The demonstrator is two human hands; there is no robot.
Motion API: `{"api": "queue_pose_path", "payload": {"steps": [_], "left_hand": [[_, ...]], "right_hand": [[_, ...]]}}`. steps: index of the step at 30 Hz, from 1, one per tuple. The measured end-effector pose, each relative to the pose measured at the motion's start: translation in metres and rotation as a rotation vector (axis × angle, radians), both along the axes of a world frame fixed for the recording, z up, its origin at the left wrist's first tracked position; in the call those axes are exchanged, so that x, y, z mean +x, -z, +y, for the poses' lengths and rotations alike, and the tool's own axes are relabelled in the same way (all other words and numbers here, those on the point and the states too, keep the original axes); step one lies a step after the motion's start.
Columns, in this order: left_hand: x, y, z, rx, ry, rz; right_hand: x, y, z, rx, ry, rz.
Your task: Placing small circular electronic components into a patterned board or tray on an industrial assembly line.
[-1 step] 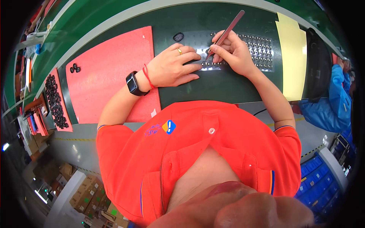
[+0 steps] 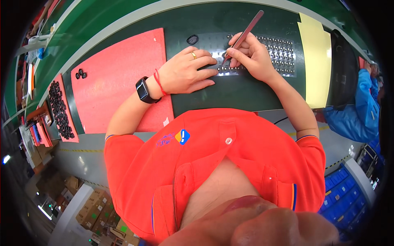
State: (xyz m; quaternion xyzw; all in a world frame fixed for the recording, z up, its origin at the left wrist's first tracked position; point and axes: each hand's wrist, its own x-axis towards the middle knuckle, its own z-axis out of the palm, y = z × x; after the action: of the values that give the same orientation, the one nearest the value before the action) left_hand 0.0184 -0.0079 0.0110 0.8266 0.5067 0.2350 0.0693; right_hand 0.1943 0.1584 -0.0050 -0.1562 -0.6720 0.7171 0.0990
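Observation:
A clear sheet carries rows of small dark-and-silver parts and lies flat on the green bench mat. My right hand grips a pair of reddish metal tweezers like a pen, their tip down at the sheet's left part. Across from it, my left hand lies with fingers stretched out, fingertips at the left end of the sheet; whether anything is under them is hidden. Just beyond the left hand sits a black oval ring-like part.
A pink foam mat at left bears a few small black parts. Farther left, a narrow pink strip holds many black parts. Yellow sheets and a black bag lie right. Someone in a blue sleeve is beyond.

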Motion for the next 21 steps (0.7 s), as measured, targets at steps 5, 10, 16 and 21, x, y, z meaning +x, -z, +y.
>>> {"api": "queue_pose_path", "payload": {"steps": [5, 10, 16, 21], "left_hand": [[0.0019, -0.0012, -0.0014, 0.041, 0.005, 0.074], [0.0037, -0.0005, -0.0031, 0.028, 0.017, 0.108], [0.0071, -0.0011, -0.0052, 0.043, 0.01, 0.171], [0.0071, 0.0002, -0.0051, 0.044, 0.022, 0.178]], "right_hand": [[-0.0015, 0.0012, -0.0022, 0.064, -0.004, -0.005], [-0.0014, 0.0015, -0.0023, 0.055, 0.001, -0.027], [-0.001, 0.0018, 0.0004, -0.009, -0.017, -0.054], [-0.0006, 0.0005, -0.001, 0.023, 0.014, -0.03]]}}
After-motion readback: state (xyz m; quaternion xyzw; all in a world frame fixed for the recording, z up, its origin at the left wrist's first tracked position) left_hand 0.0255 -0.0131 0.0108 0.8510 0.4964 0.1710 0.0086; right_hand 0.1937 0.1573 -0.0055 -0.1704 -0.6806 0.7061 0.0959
